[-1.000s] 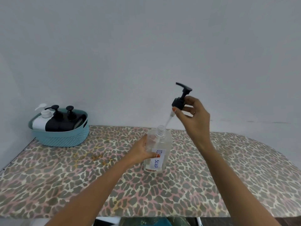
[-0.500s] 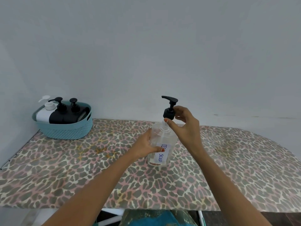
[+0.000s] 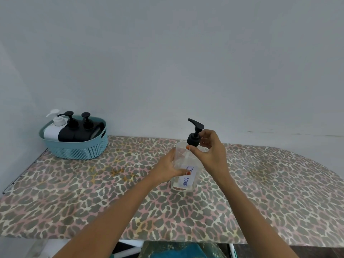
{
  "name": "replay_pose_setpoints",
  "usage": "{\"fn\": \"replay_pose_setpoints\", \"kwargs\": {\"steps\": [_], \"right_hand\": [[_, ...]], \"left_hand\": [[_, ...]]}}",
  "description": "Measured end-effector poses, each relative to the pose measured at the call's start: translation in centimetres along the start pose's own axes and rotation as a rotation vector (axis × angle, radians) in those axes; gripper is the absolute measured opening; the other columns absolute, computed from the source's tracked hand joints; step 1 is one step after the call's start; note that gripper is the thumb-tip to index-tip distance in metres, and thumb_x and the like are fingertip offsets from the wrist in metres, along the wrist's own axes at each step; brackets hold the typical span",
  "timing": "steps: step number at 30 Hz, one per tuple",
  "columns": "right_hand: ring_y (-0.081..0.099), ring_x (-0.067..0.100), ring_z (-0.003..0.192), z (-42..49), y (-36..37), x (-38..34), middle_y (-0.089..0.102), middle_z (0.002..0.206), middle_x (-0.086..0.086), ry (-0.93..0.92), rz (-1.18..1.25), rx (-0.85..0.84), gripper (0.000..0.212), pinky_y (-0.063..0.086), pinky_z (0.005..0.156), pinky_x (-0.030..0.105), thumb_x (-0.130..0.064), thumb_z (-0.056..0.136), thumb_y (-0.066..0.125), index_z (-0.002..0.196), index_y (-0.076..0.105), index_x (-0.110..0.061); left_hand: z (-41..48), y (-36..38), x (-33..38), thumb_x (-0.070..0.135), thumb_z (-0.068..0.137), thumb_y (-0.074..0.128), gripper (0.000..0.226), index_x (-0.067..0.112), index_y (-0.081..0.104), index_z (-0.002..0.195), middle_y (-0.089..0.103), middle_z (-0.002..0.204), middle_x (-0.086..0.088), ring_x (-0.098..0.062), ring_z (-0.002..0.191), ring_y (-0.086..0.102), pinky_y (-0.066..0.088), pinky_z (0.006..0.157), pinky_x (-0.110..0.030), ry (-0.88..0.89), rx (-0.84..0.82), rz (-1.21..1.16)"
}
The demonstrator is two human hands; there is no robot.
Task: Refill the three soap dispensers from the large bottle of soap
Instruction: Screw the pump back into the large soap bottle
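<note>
A clear soap bottle [image 3: 186, 180] with a white label reading "SOAP" stands upright on the middle of the table. My left hand [image 3: 168, 169] grips its left side. A black pump head [image 3: 194, 135] sits on the bottle's neck, its spout pointing left. My right hand [image 3: 210, 152] pinches the pump's collar with thumb and fingers. In a teal basket [image 3: 74, 148] at the back left stand a white dispenser [image 3: 54, 128] and two black dispensers [image 3: 71, 129].
The table wears a leopard-print cover [image 3: 93, 192] and butts against a plain pale wall. Its front edge runs along the bottom of the view, with dark and teal things below it [image 3: 176, 251].
My right hand has lowered the black pump, its tube sliding into the clear bottle, until the collar sits on the neck. My left hand has kept hold of the bottle.
</note>
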State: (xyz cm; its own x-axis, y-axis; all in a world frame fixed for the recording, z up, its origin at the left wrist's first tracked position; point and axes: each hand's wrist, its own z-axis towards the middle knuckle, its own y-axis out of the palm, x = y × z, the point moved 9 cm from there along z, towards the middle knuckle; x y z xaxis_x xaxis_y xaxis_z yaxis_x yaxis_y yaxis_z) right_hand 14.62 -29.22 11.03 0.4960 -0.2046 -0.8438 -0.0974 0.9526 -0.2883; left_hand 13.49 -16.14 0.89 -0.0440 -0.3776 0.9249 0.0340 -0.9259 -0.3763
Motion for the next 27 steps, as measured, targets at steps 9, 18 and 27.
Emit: {"fn": "replay_pose_setpoints", "kwargs": {"steps": [9,18,27], "right_hand": [[0.052,-0.005,0.11,0.1,1.0,0.3,0.051,0.122,-0.019,0.088,0.158,-0.183,0.05,0.044,0.091,0.01,-0.011,0.082,0.067,0.123,0.043,-0.027],[0.063,0.013,0.093,1.0,0.5,0.4,0.064,0.102,-0.001,0.116,0.089,-0.159,0.036,0.051,0.085,0.02,-0.006,0.074,0.074,0.104,0.056,-0.016],[0.054,-0.004,0.095,0.7,1.2,0.4,0.051,0.104,-0.013,0.086,0.071,-0.098,0.048,0.048,0.081,0.012,-0.016,0.073,0.076,0.105,0.042,-0.022]], "left_hand": [[0.1,-0.1,-0.1,0.023,0.068,0.08,0.071,0.026,0.042,0.127,0.062,0.116,0.006,-0.009,0.105,0.06,0.049,0.088,-0.028,0.001,0.002,0.001],[0.1,-0.1,-0.1,0.023,0.068,0.08,0.07,0.028,0.042,0.126,0.061,0.114,0.009,-0.008,0.104,0.059,0.048,0.085,-0.023,-0.004,0.005,-0.007],[0.0,0.0,0.1,0.025,0.068,0.08,0.071,0.029,0.041,0.128,0.061,0.118,0.008,-0.008,0.107,0.058,0.047,0.089,-0.026,-0.005,-0.003,-0.003]]}}
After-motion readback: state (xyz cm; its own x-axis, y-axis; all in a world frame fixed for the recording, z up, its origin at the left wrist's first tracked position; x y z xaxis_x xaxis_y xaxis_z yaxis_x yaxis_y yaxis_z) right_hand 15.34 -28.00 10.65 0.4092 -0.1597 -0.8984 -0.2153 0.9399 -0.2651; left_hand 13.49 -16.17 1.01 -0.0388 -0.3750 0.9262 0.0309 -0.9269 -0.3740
